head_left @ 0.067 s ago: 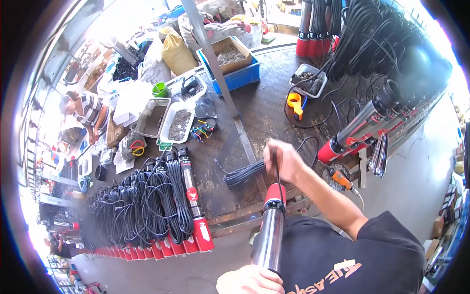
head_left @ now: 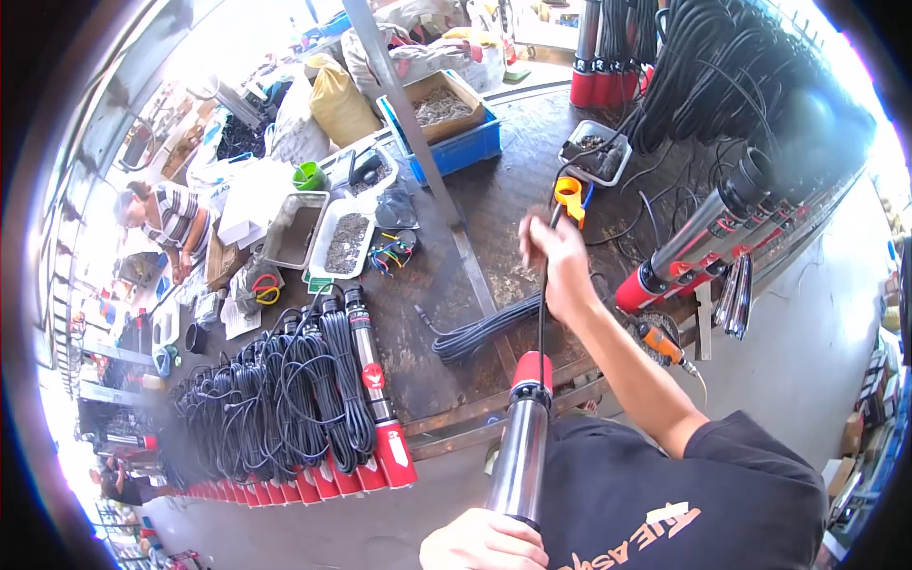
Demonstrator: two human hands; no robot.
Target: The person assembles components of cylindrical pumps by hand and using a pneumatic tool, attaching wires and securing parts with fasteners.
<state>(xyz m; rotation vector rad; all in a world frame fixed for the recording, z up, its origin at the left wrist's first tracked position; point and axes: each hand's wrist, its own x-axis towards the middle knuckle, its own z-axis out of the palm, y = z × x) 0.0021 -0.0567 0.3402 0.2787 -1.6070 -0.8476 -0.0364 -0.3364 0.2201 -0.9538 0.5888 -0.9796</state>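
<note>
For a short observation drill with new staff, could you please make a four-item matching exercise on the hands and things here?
1. Left hand
2. Right hand
3. Single coil
4. Blue bin

A. On the cable rising from the red cap
B. With a cardboard box inside
C. Around the near end of the silver tube
D. Bundled, lying on the table

Pairs: 1-C, 2-A, 3-D, 4-B

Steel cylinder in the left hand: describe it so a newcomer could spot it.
Find the dark table. On the wearer's side, the left hand holds a shiny cylinder, red end toward the table. Unlike the lined-up cylinders, it is held alone, its black cable running to the right hand.
</note>
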